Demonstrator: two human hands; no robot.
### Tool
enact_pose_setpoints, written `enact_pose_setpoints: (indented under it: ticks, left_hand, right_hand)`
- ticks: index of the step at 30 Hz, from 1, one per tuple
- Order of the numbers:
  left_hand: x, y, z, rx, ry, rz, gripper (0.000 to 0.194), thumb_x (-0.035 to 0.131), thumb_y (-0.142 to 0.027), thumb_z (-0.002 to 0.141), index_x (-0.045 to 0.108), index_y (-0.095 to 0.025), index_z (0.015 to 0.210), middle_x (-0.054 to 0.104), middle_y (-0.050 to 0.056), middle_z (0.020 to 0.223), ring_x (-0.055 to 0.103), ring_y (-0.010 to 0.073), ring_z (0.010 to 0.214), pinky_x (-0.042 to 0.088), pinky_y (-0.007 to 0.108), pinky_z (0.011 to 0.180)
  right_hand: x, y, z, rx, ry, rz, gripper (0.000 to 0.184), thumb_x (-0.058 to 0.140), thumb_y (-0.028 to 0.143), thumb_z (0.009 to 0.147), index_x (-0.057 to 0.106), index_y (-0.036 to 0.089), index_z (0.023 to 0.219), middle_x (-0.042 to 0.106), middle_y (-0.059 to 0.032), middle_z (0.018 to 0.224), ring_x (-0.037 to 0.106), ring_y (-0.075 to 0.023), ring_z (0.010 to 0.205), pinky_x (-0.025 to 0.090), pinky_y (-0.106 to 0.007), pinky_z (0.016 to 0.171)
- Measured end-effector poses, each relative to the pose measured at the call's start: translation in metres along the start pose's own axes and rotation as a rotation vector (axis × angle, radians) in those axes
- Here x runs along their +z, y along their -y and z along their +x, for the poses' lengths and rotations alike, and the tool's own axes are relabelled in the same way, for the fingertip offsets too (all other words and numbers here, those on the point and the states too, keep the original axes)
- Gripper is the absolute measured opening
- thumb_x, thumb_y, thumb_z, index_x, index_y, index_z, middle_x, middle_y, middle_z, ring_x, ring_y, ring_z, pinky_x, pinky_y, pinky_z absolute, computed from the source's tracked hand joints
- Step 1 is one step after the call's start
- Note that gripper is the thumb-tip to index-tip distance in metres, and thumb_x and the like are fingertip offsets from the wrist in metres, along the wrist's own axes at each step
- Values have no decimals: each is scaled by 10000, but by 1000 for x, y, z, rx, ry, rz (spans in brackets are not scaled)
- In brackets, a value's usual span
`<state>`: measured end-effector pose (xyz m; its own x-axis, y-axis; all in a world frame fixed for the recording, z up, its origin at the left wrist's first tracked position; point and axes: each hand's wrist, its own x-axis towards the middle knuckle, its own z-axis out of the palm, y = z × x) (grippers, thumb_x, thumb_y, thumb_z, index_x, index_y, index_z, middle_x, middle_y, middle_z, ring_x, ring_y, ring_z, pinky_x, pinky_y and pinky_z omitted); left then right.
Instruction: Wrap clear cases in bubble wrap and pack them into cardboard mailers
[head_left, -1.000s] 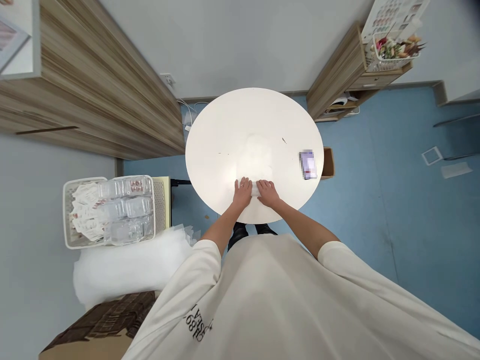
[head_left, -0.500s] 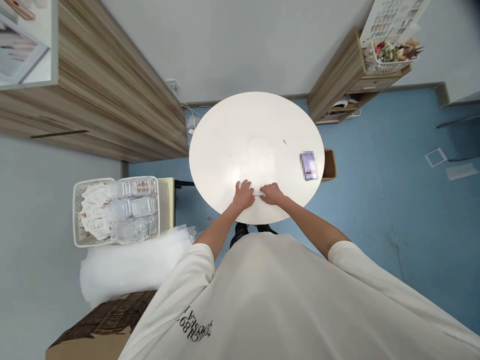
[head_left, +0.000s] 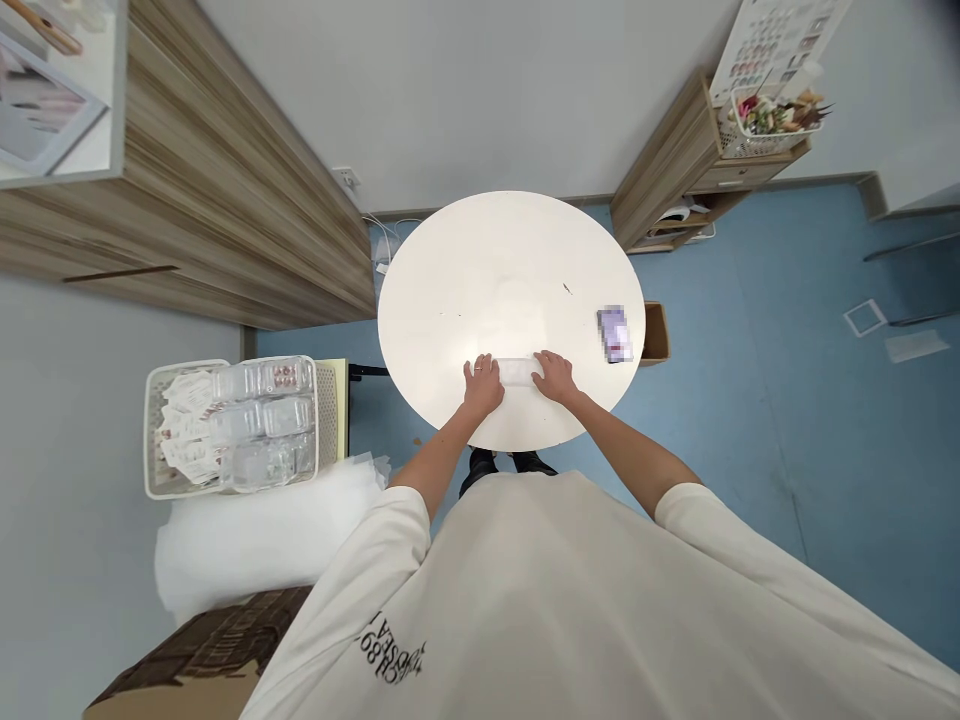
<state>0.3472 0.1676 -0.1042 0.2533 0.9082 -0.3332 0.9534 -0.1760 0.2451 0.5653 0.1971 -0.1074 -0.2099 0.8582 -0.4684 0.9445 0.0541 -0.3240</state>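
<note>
A small pale, flat packet lies on the round white table near its front edge. My left hand rests on the packet's left end with its fingers curled down on it. My right hand presses on the right end, fingers bent over the edge. The packet is stretched out between the two hands. A blurred purple-and-white object lies on the table to the right of my right hand.
A white basket of clear plastic cases stands at the left, over white foam sheets and a brown carton. Wooden cabinets flank the table. A small cardboard box sits by its right rim.
My hands have moved apart, the right one sliding to the right, so more of the pale packet shows between them.
</note>
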Motion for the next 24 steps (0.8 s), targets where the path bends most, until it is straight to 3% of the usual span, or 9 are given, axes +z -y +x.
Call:
enact_pose_setpoints:
  ticks: [8, 12, 18, 24]
  left_hand:
    - [9, -19, 19, 110, 40, 34, 791, 531, -256, 880, 251, -156, 1613, 283, 183, 1664, 187, 343, 1563, 108, 610, 1244]
    - [14, -22, 27, 82, 94, 24, 845, 609, -296, 856, 253, -145, 1607, 283, 220, 1650, 208, 383, 1549, 83, 637, 1239]
    - [14, -17, 28, 79, 79, 12, 759, 587, -255, 868, 314, -182, 1572, 358, 199, 1612, 260, 366, 1534, 75, 632, 1248]
    - [17, -16, 31, 97, 66, 42, 739, 611, -264, 840, 366, -111, 1520, 392, 241, 1572, 258, 363, 1533, 71, 608, 1260]
  right_hand:
    - [9, -15, -4, 248, 7, 134, 614, 419, 405, 979, 335, 194, 1549, 436, -169, 1543, 441, -338, 1370, 389, -495, 1095]
    - [11, -17, -3, 245, 18, 105, 629, 432, 418, 972, 318, 206, 1553, 426, -169, 1536, 441, -343, 1360, 407, -494, 1080]
    - [13, -19, -3, 236, 22, 98, 623, 426, 418, 973, 317, 209, 1550, 412, -166, 1539, 419, -342, 1367, 397, -493, 1086]
    - [17, -22, -4, 235, 6, 115, 623, 415, 407, 973, 303, 205, 1552, 418, -168, 1528, 418, -342, 1360, 398, -491, 1077]
